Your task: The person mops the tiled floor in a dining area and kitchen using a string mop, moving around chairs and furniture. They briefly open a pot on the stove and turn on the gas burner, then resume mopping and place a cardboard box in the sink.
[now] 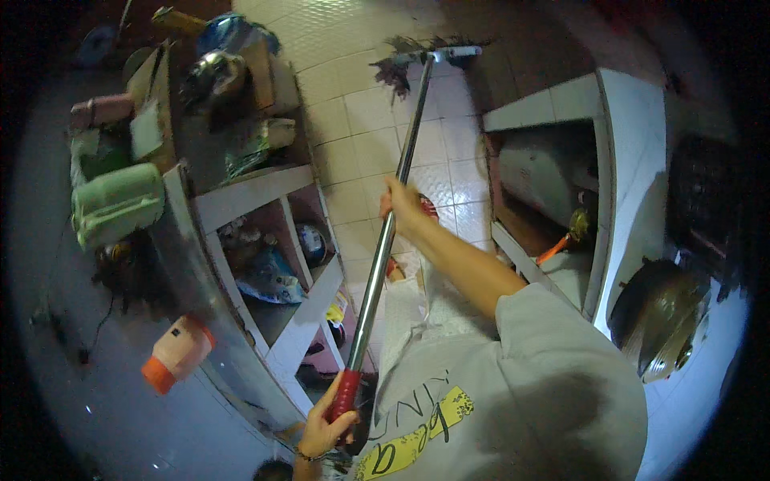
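Observation:
A long-handled floor mop (376, 273) with a metal pole slants up the picture. Closed around its red end grip at the lower left is my left hand (325, 424), with a bracelet at the wrist. My right hand (400, 201) grips the metal pole about halfway along and is slightly blurred. At the far end, the mop head (433, 55), with a pale bar and dark, ragged strands or debris around it, lies on the tiled floor (367, 141). My feet, in red footwear, show partly beneath the pole.
Counters with open shelves flank the narrow floor. On the left counter (240, 415) are a green container (117, 204) and an orange-capped container (178, 352). A dark pan (659, 312) stands on the right counter (631, 144). Bags fill the left shelf.

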`<state>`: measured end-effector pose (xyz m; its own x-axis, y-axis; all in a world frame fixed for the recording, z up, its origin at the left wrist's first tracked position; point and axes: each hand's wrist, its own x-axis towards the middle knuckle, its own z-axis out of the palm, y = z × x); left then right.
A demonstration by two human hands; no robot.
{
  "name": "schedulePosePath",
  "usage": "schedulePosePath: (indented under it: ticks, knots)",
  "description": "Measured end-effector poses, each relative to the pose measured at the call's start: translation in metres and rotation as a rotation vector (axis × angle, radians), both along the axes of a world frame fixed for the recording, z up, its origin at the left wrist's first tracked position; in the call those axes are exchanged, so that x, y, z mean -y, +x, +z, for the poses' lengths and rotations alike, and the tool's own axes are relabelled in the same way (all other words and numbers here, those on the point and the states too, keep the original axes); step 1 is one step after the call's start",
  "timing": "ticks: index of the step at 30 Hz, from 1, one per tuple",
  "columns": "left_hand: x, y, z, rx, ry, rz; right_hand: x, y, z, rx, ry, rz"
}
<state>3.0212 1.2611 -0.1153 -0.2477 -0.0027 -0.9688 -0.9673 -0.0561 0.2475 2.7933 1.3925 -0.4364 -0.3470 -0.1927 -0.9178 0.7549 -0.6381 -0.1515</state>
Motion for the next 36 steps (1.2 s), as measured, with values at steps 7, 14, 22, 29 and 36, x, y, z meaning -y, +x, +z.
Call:
schedulePosePath:
  ticks: [7,14,22,29,36]
  knots:
    - [0.064,0.171,0.064,-0.512,-0.535,-0.324,0.105,0.157,0.056,0.236,0.121,0.312]
    - [0.065,0.225,0.120,0.168,-0.563,0.788,0.159,0.284,0.065,0.487,-0.176,0.661]
    - [0.079,0.148,0.044,0.171,-0.891,-0.314,0.179,0.245,-0.001,0.230,-0.157,0.855]
    - [0.128,0.018,0.027,-0.076,-0.842,-0.226,0.217,0.113,-0.023,0.115,-0.203,0.660]
    - [0.169,-0.187,0.015,-0.284,-0.964,-0.422,0.246,-0.096,-0.027,0.135,-0.269,0.388]
